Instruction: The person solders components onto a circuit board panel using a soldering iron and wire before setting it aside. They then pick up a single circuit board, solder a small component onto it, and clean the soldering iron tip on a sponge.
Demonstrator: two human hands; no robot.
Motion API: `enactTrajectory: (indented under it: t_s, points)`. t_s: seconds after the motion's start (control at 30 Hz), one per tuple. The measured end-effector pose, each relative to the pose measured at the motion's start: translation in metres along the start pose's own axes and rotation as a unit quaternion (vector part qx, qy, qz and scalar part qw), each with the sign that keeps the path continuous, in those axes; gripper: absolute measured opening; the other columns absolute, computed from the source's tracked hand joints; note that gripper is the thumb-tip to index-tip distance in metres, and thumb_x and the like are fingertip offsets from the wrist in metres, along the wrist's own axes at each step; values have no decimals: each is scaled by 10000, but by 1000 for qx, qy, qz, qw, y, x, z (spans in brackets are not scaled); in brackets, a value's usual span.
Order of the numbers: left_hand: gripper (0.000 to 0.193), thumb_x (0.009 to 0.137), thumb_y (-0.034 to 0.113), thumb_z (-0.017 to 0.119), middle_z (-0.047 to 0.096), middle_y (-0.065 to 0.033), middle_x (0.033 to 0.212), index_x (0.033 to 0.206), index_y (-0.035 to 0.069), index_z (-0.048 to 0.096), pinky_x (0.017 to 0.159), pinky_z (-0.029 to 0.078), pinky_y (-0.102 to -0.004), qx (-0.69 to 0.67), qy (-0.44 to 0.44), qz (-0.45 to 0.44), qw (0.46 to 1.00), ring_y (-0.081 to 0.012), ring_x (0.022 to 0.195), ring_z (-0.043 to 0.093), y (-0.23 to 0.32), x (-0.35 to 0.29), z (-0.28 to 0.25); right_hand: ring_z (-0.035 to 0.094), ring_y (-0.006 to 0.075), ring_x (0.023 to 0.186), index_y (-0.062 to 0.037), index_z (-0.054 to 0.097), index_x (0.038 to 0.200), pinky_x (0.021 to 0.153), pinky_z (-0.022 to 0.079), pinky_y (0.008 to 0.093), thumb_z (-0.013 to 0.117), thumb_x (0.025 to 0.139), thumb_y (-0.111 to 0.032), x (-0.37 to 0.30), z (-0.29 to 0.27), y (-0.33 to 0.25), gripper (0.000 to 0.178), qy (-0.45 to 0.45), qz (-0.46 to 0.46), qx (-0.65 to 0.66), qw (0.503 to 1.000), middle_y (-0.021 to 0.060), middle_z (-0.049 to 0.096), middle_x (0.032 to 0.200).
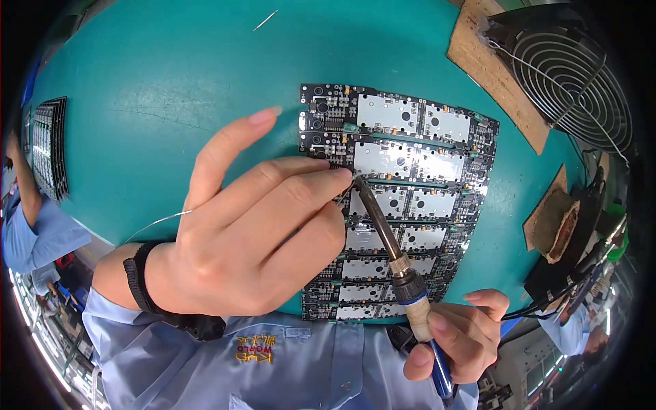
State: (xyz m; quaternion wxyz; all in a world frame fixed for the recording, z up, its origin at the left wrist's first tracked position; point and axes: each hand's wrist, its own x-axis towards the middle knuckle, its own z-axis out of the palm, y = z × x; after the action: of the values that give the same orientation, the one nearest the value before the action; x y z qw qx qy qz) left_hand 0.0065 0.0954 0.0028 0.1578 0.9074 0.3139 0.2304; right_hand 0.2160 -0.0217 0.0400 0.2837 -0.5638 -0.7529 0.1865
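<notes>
A panel of black circuit boards [386, 150], in several rows with silvery metal plates, lies on the green mat in front of me. My right hand [468, 335] grips the taped handle of a soldering iron [383, 229]. The iron slants up and to the left, its tip at the left edge of a metal plate in the upper rows. My left hand [263, 225] reaches over the panel's left side, thumb side hidden, fingertips pinched close to the iron's tip. From this hand a thin solder wire [160, 220] trails left; its index finger stretches out above the boards.
A black fan with a wire guard [574, 89] stands at the far right beside a brown board [502, 75]. Below it sits a worn sponge [564, 229] near cables. Stacked circuit boards [51, 147] lie far left, by another person's blue sleeve [41, 236]. A wire piece [265, 20] lies at the back.
</notes>
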Motion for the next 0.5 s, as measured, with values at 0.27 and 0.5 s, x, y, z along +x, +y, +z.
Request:
enactTrajectory:
  t_s: [0.27, 0.5]
  points:
    - [201, 640, -31, 705, 671, -90, 943, 762, 48, 566, 993, 331, -491, -13, -16, -3, 1000, -218, 772, 668, 1, 0, -4, 546, 121, 497, -48, 555, 970, 742, 415, 358, 575, 788, -232, 2, 4, -3, 259, 30, 4, -8, 1000, 33, 608, 575]
    - [193, 653, -29, 703, 669, -94, 955, 771, 45, 570, 986, 338, -492, -10, -23, 2, 1000, -218, 774, 667, 1, 0, -6, 538, 119, 494, -51, 557, 977, 717, 426, 342, 580, 786, -226, 2, 4, -4, 260, 27, 3, -9, 1000, 24, 603, 573]
